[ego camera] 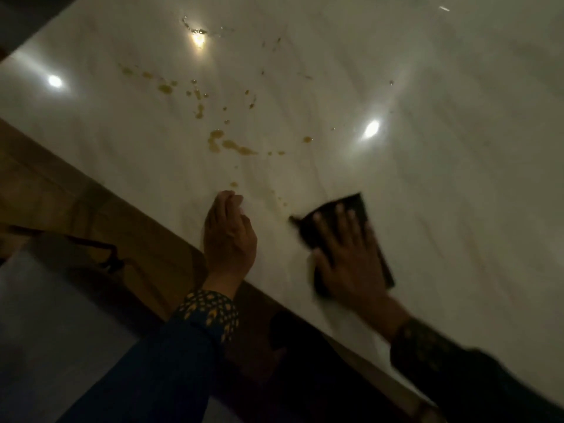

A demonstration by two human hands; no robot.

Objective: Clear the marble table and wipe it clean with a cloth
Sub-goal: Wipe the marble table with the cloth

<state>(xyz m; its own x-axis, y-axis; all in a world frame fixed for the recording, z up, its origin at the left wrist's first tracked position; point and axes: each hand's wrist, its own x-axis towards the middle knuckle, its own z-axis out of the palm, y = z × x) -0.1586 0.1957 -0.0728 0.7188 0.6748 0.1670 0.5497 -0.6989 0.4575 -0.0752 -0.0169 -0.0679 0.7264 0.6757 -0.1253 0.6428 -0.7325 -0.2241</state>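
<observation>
Dark cloth under right hand on stained marble table.

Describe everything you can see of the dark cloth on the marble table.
The cloth looks black, flat and roughly rectangular, with a ragged left corner. It lies near the table's front edge, right of the yellowish spills. The right hand presses on it with fingers spread; the left hand is apart from it.

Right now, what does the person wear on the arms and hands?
Both hands are bare. The left sleeve is dark blue, with a cuff patterned in small yellow marks. The right sleeve is dark with a similar, fainter pattern at the cuff; blur hides its detail.
</observation>
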